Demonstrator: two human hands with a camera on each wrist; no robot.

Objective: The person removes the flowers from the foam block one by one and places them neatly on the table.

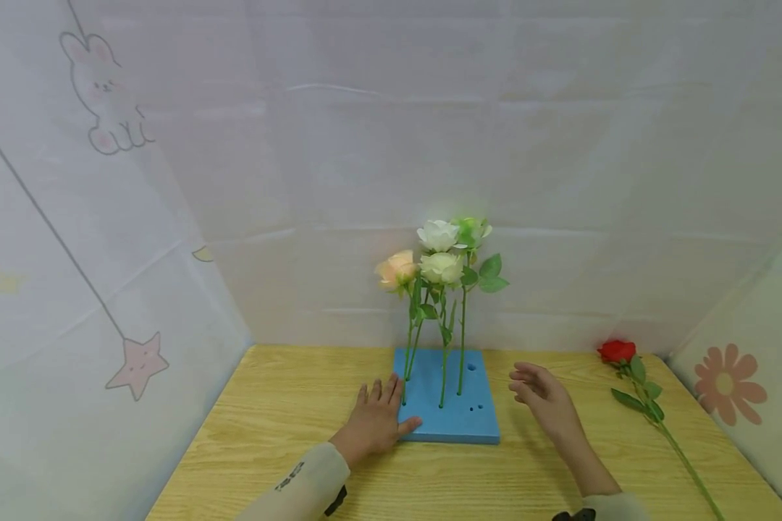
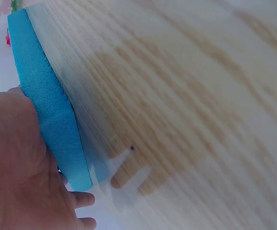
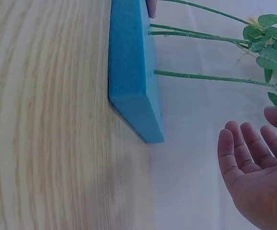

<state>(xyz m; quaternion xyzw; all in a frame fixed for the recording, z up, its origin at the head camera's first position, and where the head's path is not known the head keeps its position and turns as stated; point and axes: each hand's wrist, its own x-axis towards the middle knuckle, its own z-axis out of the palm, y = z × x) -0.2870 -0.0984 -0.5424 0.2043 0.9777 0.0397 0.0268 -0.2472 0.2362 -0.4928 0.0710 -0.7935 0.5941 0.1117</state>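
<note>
A blue foam block (image 1: 452,427) lies on the table with several artificial roses standing upright in its holes. Among them are a peach rose (image 1: 397,270), a white rose (image 1: 438,235), a cream rose (image 1: 441,268) and a green-tinted rose (image 1: 472,231). My left hand (image 1: 373,422) rests on the block's left edge, its thumb over the front left corner and its fingers spread. To the right of the block, my right hand (image 1: 544,399) hovers with loosely bent fingers and holds nothing. In the right wrist view, the palm (image 3: 260,177) faces the rose stems.
A red rose (image 1: 617,352) with a long leafy stem (image 1: 680,456) lies along the table's right side. Small holes (image 1: 476,407) show in the block's right part. Behind the wooden table (image 1: 287,405) hangs a pale curtain (image 1: 378,145), with printed cloth at both sides.
</note>
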